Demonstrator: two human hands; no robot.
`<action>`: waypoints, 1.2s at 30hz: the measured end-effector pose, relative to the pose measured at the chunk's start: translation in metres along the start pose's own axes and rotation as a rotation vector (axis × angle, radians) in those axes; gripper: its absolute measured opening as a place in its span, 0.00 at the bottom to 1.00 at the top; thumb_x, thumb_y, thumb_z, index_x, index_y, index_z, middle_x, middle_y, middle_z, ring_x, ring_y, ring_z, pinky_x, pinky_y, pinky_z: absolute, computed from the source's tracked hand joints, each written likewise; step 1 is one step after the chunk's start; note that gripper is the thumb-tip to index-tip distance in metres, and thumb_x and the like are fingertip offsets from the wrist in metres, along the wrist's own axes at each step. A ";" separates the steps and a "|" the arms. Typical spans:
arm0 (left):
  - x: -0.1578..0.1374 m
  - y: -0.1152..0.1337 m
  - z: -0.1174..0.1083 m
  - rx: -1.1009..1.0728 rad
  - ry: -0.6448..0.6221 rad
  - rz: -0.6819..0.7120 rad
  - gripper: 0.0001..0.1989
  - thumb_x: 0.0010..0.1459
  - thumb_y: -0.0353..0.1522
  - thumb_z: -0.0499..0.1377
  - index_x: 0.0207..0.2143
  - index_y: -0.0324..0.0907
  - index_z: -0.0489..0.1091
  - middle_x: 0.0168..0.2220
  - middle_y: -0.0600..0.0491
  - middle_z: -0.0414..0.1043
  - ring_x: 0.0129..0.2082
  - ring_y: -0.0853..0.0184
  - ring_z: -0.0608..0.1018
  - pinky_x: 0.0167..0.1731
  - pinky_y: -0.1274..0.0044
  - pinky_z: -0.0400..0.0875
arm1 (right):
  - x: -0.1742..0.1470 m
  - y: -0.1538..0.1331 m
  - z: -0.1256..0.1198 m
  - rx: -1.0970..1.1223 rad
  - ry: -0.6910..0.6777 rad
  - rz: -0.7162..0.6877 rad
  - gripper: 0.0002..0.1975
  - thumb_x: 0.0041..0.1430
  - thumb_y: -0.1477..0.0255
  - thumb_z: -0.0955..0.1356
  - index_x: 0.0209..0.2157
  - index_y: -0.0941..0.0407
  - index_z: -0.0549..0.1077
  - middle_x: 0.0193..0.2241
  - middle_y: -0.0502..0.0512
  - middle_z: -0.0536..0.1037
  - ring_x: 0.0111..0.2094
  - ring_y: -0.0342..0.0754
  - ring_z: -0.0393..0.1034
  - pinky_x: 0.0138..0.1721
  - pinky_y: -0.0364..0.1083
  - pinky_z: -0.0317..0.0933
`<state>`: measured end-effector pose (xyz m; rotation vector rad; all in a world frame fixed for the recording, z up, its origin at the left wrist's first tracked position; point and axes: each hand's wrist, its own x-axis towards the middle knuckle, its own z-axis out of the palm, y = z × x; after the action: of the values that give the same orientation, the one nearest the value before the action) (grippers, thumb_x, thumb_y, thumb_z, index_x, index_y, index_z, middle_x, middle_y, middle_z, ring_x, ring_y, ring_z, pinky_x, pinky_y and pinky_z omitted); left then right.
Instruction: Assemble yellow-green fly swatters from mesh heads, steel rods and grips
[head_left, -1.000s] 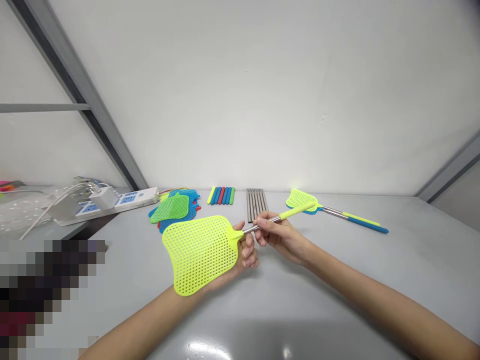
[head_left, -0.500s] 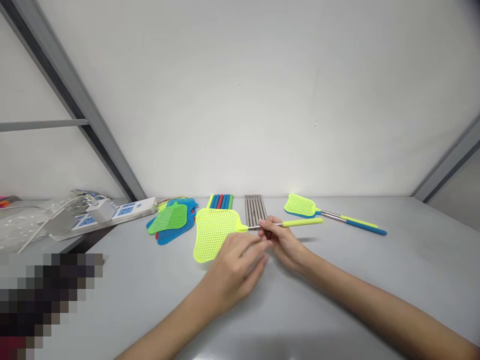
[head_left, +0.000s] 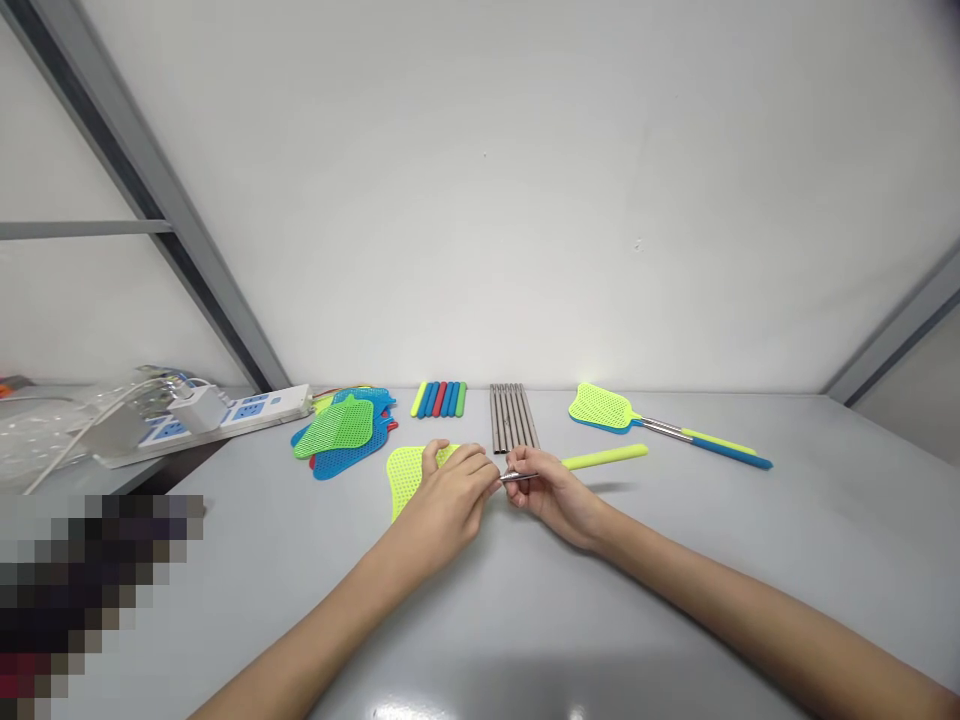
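Observation:
A yellow fly swatter (head_left: 406, 478) is held up between my two hands, its perforated head to the left and its yellow handle to the right. My left hand (head_left: 450, 492) is closed around the neck of the head and covers much of it. Just to the right, my right hand (head_left: 553, 492) pinches the thin metal rod (head_left: 517, 477), of which a short piece shows between the hands. Beyond the right fingers the handle (head_left: 607, 457) sticks out, tilted slightly up. Behind the hands, a row of metal rods (head_left: 513, 415) lies on the table.
Several coloured handles (head_left: 439, 399) lie in a row at the back. Left of them is a pile of green and blue swatter heads (head_left: 341, 437). Two assembled fly swatters (head_left: 660, 428) rest at the right. A power strip (head_left: 255, 410) and clear plastic bags (head_left: 45, 440) lie far left.
My left hand has closed around the swatter's neck, covering more of the head. The left end of the swatter has dropped a little, tilting it. My right hand keeps its hold on the rod.

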<state>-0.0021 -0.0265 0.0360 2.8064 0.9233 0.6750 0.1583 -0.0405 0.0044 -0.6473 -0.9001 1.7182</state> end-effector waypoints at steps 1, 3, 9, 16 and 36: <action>0.000 -0.001 -0.001 -0.022 -0.001 -0.002 0.10 0.56 0.25 0.45 0.26 0.42 0.62 0.28 0.54 0.65 0.37 0.66 0.66 0.47 0.65 0.42 | 0.000 0.000 0.000 -0.012 -0.006 0.007 0.04 0.49 0.73 0.65 0.26 0.59 0.65 0.19 0.50 0.68 0.22 0.39 0.58 0.26 0.39 0.52; -0.001 -0.002 -0.001 -0.049 0.006 -0.007 0.09 0.55 0.26 0.46 0.25 0.42 0.62 0.26 0.55 0.64 0.35 0.66 0.65 0.47 0.65 0.41 | 0.000 0.000 -0.001 -0.034 -0.017 0.016 0.05 0.50 0.72 0.67 0.27 0.59 0.66 0.20 0.49 0.68 0.21 0.38 0.59 0.26 0.39 0.52; -0.004 -0.004 0.006 -0.066 -0.012 -0.004 0.09 0.55 0.26 0.46 0.24 0.42 0.62 0.24 0.55 0.63 0.33 0.66 0.64 0.47 0.65 0.41 | 0.000 0.003 0.001 -0.015 -0.008 0.066 0.06 0.48 0.72 0.68 0.28 0.59 0.66 0.20 0.48 0.68 0.20 0.36 0.58 0.24 0.38 0.51; -0.003 -0.003 0.007 -0.035 -0.024 0.012 0.09 0.55 0.27 0.46 0.25 0.42 0.61 0.25 0.55 0.63 0.32 0.66 0.64 0.47 0.66 0.42 | -0.001 0.006 0.004 0.038 0.020 0.075 0.08 0.46 0.72 0.69 0.27 0.59 0.66 0.21 0.48 0.67 0.21 0.36 0.60 0.24 0.37 0.52; -0.004 0.005 0.003 -0.271 -0.018 0.092 0.12 0.58 0.32 0.47 0.24 0.42 0.65 0.21 0.55 0.63 0.27 0.67 0.62 0.42 0.68 0.46 | -0.013 0.011 -0.002 -0.321 0.029 0.164 0.19 0.51 0.59 0.63 0.18 0.60 0.64 0.12 0.46 0.63 0.10 0.35 0.53 0.08 0.35 0.46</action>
<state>-0.0009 -0.0333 0.0332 2.6208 0.6468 0.7245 0.1575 -0.0542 -0.0056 -0.9789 -1.1415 1.7172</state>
